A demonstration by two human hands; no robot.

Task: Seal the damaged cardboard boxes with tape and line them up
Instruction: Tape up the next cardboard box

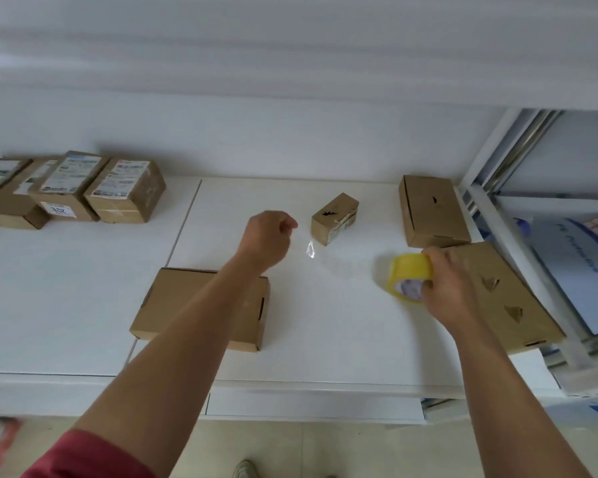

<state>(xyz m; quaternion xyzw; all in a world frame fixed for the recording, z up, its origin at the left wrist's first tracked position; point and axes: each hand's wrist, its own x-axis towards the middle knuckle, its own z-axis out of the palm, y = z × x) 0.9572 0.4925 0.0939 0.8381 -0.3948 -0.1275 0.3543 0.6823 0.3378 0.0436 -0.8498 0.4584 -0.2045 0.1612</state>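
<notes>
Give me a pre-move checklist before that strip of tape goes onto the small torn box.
1. Tape roll gripped by right hand: ok.
2. Tape strip pulled out and pinched by left hand: ok.
3. Tear in the small box facing up and uncovered: ok.
4. Strip long enough to cover the tear: cannot tell.
5. Small box held steady: not ok, neither hand touches it.
6. Cutter or scissors in view for the tape: not ok, none visible.

White table [66, 305], metal shelving [491, 160] right, tiled floor [342, 450] below
</notes>
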